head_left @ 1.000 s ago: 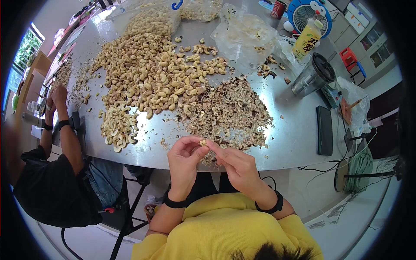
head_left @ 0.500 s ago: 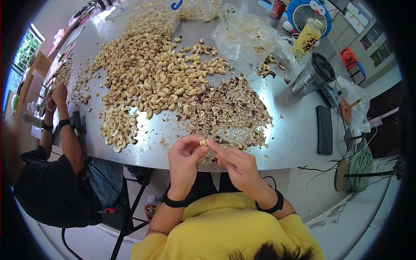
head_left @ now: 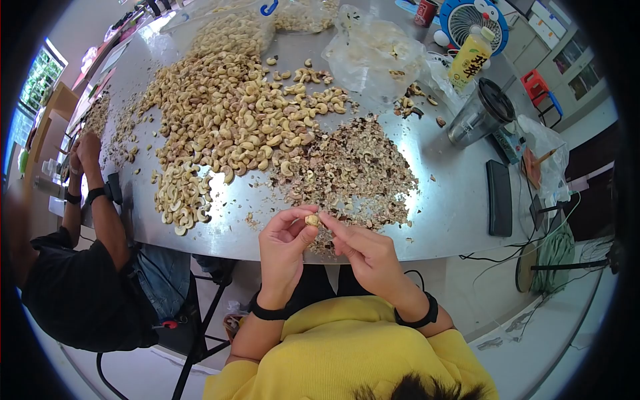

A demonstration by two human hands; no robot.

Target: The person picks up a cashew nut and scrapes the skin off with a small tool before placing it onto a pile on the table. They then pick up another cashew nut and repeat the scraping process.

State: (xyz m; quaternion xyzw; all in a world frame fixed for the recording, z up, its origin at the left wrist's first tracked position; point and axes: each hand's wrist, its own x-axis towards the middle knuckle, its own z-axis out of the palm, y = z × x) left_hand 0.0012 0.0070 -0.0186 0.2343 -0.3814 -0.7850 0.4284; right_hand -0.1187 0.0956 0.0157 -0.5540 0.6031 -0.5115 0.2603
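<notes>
My left hand pinches a small pale cashew nut between thumb and fingertips, just above the table's near edge. From the other side, my right hand has its index fingertip against the same nut, with the other fingers curled in. Beyond my hands spreads a heap of brown skin flakes. A large pile of cashew nuts covers the metal table to the left of it, and a smaller group of paler cashews lies at its near end.
A tumbler with a black lid, a yellow bottle, a fan and a dark phone-like slab stand or lie at the right. Clear plastic bags rest at the back. Another person works at the left.
The nut shows slightly differently between my fingertips, as if turned a little. Both my hands stay in nearly the same place. The other person's hands have shifted slightly.
</notes>
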